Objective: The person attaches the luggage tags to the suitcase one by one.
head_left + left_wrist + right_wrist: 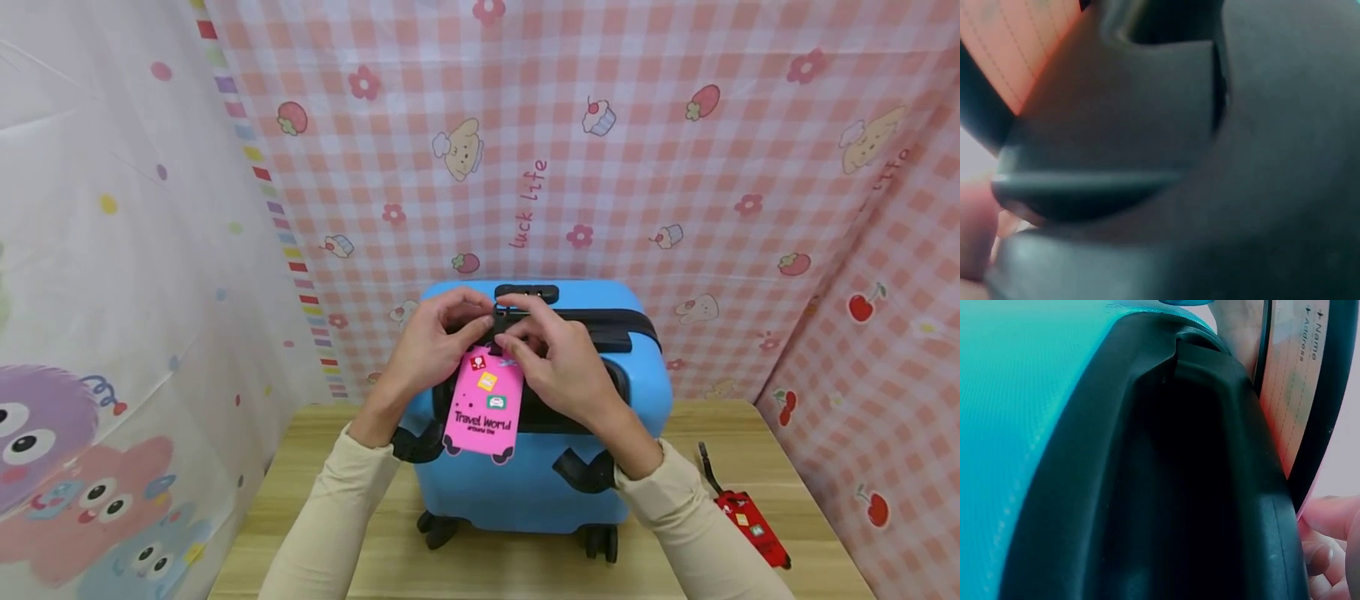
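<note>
A pink luggage tag printed "Travel World" hangs in front of the blue suitcase, by the black handle near its top. My left hand pinches the tag's short black strap between thumb and fingers. From the other side my right hand pinches the same strap, its thumb just above the tag's top edge. The right wrist view shows the tag's back, with a name and address card. Fingers partly hide the strap, so whether it is fastened I cannot tell.
A red luggage tag with a black strap lies on the wooden table, right of the suitcase. The suitcase stands on black wheels, with a combination lock on top. Checked cloth hangs close behind.
</note>
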